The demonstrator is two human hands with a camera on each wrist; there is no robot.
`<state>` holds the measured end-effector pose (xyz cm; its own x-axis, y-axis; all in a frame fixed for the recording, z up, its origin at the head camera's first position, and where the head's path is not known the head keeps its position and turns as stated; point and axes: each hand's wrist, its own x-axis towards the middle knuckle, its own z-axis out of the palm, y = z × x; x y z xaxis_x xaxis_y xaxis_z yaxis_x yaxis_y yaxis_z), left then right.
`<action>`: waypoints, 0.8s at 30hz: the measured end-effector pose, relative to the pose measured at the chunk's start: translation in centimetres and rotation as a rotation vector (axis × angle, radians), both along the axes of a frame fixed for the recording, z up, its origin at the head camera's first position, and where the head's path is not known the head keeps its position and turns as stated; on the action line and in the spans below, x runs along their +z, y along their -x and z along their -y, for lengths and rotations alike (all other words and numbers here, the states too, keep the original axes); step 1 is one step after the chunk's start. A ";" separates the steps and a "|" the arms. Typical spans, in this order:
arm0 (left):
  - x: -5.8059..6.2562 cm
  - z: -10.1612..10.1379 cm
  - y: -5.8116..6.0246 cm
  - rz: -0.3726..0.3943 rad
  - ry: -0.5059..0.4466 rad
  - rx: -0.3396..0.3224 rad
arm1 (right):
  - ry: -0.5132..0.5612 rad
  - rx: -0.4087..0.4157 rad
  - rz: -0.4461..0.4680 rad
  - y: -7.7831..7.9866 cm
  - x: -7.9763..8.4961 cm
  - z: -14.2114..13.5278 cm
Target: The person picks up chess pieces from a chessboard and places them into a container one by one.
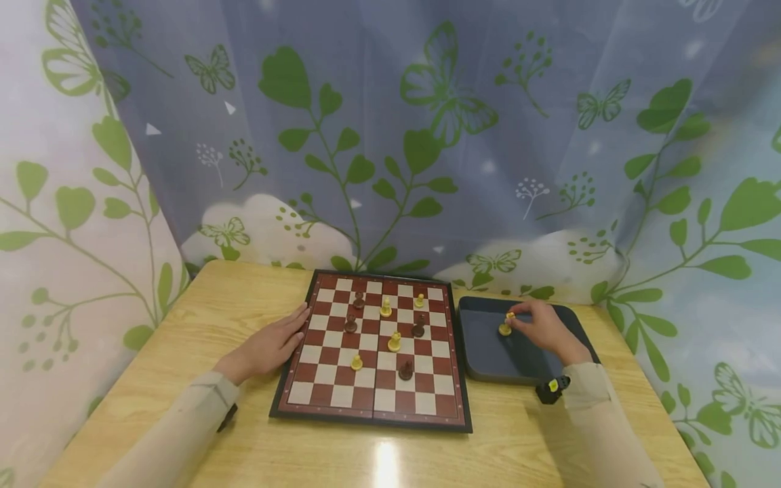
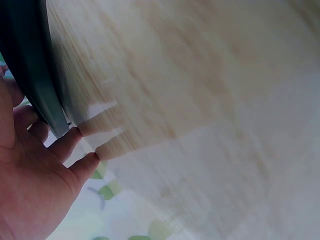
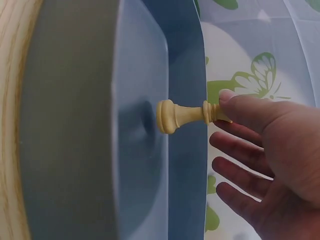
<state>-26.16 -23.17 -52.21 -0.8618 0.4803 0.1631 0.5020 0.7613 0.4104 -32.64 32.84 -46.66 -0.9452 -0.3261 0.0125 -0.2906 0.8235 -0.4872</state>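
My right hand (image 1: 543, 327) is over the dark tray and pinches a yellow chess piece (image 3: 187, 114) by its top between thumb and index finger. The piece's head is partly hidden by the fingertips; its round base points down toward the tray floor, and whether it touches cannot be told. The other fingers are spread out behind. My left hand (image 1: 268, 347) lies at the left edge of the chessboard (image 1: 371, 415), fingers extended against its rim. In the left wrist view, the fingers (image 2: 85, 167) reach around the board's dark side and to the wooden tabletop.
Several yellow and dark pieces stand scattered on the board, among them a yellow pawn (image 1: 356, 362) and a dark knight (image 1: 405, 369). The tray (image 1: 488, 375) sits just right of the board on the wooden table (image 1: 329, 454). A leaf-patterned curtain (image 1: 366, 135) hangs behind.
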 end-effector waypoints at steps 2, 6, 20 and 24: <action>0.0 0.0 0.1 -0.003 0.000 0.000 | -0.006 -0.007 0.003 0.0 0.0 0.0; -0.1 0.0 0.2 -0.005 0.000 -0.001 | 0.013 -0.008 -0.031 -0.2 0.3 0.0; 0.0 0.1 0.1 -0.018 -0.010 -0.008 | 0.050 0.046 -0.070 -1.9 2.6 2.0; 0.0 0.0 0.0 0.025 0.003 0.011 | 0.056 0.059 -0.074 -2.8 3.2 2.7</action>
